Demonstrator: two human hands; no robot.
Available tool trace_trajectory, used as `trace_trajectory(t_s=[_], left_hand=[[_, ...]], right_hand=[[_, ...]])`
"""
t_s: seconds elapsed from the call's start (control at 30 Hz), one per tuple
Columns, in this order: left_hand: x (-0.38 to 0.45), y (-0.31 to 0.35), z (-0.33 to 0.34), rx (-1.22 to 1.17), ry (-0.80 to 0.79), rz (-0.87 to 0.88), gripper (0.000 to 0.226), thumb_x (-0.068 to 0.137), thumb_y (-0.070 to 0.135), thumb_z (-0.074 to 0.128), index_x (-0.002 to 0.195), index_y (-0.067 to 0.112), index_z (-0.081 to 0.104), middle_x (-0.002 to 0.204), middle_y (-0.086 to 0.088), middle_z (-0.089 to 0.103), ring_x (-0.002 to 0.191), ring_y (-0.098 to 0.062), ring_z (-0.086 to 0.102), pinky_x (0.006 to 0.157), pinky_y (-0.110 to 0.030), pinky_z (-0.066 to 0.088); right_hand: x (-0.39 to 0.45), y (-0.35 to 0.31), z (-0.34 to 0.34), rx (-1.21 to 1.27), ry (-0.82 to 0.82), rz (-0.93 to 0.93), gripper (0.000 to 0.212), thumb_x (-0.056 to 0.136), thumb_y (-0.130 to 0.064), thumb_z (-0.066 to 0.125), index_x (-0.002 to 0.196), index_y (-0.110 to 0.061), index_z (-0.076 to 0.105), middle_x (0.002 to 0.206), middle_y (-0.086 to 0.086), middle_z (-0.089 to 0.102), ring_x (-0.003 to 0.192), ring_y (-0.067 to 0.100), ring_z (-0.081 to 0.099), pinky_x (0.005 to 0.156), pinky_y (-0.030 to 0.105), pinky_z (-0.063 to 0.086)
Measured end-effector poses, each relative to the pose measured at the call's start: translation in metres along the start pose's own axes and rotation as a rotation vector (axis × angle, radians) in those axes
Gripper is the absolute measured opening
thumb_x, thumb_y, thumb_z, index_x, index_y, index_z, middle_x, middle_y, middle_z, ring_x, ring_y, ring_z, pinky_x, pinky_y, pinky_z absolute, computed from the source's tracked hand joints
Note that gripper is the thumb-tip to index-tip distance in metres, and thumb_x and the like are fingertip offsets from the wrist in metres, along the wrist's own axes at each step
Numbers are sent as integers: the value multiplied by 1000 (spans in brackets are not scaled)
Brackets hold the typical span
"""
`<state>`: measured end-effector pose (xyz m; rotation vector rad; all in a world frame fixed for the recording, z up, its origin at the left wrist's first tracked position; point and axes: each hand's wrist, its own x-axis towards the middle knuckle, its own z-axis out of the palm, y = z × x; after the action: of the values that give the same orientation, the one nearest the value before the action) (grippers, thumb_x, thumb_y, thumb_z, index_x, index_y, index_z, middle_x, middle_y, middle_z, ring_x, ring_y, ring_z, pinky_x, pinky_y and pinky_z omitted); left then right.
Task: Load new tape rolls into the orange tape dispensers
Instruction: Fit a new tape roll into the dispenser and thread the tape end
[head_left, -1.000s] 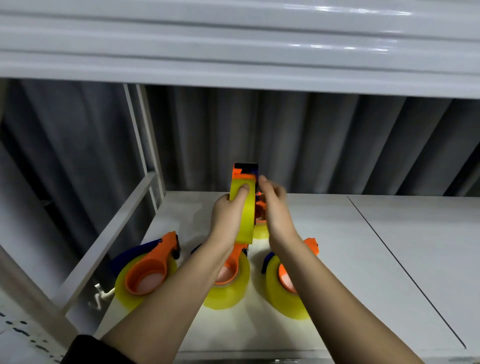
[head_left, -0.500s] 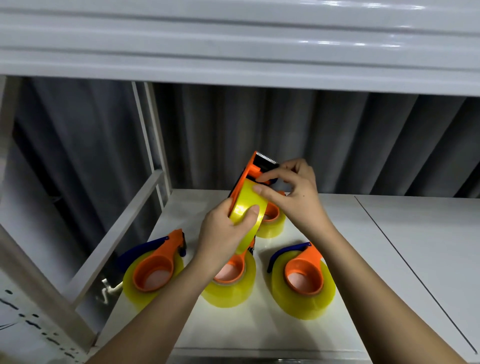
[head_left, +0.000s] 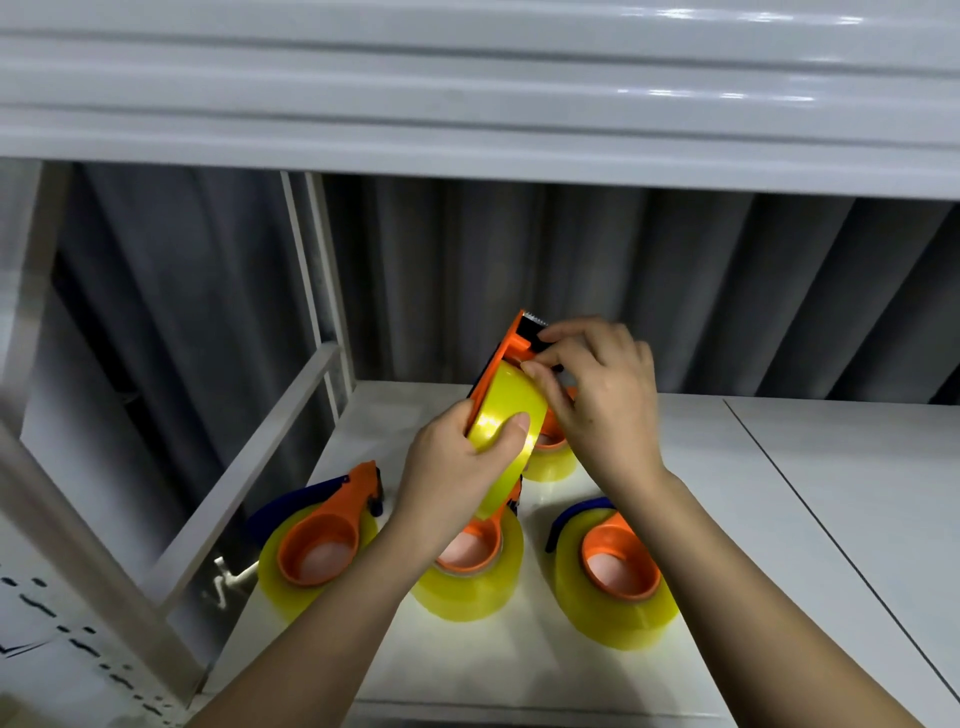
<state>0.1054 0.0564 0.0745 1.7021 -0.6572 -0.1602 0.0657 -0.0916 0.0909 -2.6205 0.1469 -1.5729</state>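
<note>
I've got one view only, head-worn wide-angle, looking forward and down into a white shelf bay (head_left: 779, 519). Close range: both forearms come in from the bottom edge, left hand (head_left: 457, 467) and right hand (head_left: 602, 400) meet near frame centre. Upper shelf edge (head_left: 467, 104) fills the top third, bowed by the lens. Grey corrugated back wall (head_left: 675, 291) runs across the middle. Shelf upright (head_left: 322, 291) sits centre left. No second view here, so nothing to cross-check.
</note>
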Motion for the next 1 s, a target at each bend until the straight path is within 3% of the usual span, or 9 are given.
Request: trace_trajectory(t_s=[0.13,0.23,0.37,0.53,0.63,0.73,0.8,0.9,1.0], left_hand=[[3,6,-4,-20,-21,-30,24,87,39,59,81,16,65,70,-9,70,67,-23,69,71,-50,57],[2,9,-7,-39,-60,-1,21,86,40,63,80,21,66,71,-6,71,68,-21,69,72,-47,58],[-5,14,-7,-122,-140,-23,9,89,27,61,82,23,65,69,-2,71,64,-14,69,63,-29,58],[-3,16,-8,-216,-207,-66,11,93,18,56,87,16,64,67,-2,71,62,-13,69,59,-23,56],[-1,14,-12,-274,-275,-129,11,94,13,52,93,16,62,69,-4,71,62,-14,68,62,-27,56],[-4,15,-13,-296,-271,-167,18,95,9,48,86,21,57,55,10,67,50,-1,64,49,-14,51],[-4,15,-11,-280,-226,-154,20,95,11,48,81,21,57,53,9,66,51,-2,63,48,-14,50],[0,11,-9,-244,-136,-139,13,90,31,57,79,25,62,76,0,71,72,-15,69,68,-29,57],[1,10,-11,-236,-168,-136,16,86,38,61,82,23,65,75,-3,73,63,-13,69,60,-27,58]], right_hand=[[5,-2,1,-57,2,-40,17,88,-30,63,81,-15,67,98,2,66,89,25,57,69,35,38],[15,6,0,-41,-34,58,25,89,-35,56,82,-14,66,97,3,64,89,26,57,68,38,44],[29,24,-10,106,-51,136,31,88,-39,53,83,-12,68,96,4,64,90,26,59,69,40,49],[29,25,-15,38,-110,101,19,88,-31,61,81,-15,68,79,2,67,82,28,58,64,36,43],[30,26,-16,147,-172,180,18,90,-32,62,85,-16,69,84,0,68,87,22,58,67,33,42],[33,24,-13,192,-284,258,20,89,-40,60,86,-22,67,90,0,67,89,14,58,71,35,47],[34,24,-14,153,-315,253,19,88,-41,61,87,-23,67,90,0,66,91,13,56,69,31,43],[35,26,-16,133,-339,226,17,88,-40,61,87,-25,67,90,-4,63,92,9,50,66,27,36],[35,31,-14,123,-342,170,19,88,-38,63,85,-20,69,91,-6,61,95,16,52,70,31,40]])
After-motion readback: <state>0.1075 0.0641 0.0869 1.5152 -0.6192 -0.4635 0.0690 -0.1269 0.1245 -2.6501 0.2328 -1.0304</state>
